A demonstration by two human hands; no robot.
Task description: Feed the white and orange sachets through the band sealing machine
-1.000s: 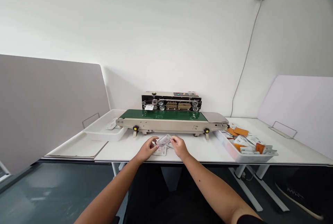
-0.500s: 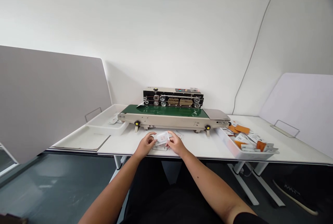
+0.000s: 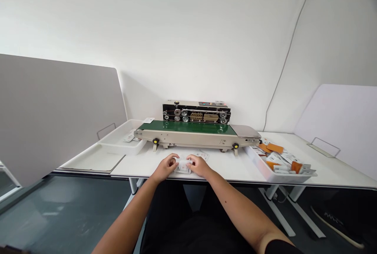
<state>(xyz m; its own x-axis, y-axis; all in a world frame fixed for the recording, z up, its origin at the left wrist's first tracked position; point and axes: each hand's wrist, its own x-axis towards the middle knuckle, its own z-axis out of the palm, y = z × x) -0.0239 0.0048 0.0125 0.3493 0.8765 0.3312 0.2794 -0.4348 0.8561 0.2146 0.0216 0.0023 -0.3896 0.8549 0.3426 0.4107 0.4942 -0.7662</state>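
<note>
While a small white packet [image 3: 183, 167] is held low in the centre of the frame, just above or on the white table [image 3: 226, 164], it is pinched at its left edge between the thumb and fingers of the left hand [image 3: 165, 169] and at its right edge by those of the right hand [image 3: 200, 166]. The hands are kept slightly apart, with only the packet between them; whether other packets are covered by it cannot be told. A flat packet [image 3: 203, 155] is seen on the table just beyond the right hand.

Across the middle of the frame, a green conveyor belt [image 3: 188, 127] is set in front of a sealing machine [image 3: 196, 113] with exposed rollers. At the belt's left end, near its far edge, a printed packet [image 3: 149, 120] is seen. Packets are held in a translucent tray [image 3: 114, 149] at centre left, while orange and white packets [image 3: 278, 157] are heaped in a white bin [image 3: 266, 172] at the right.
</note>
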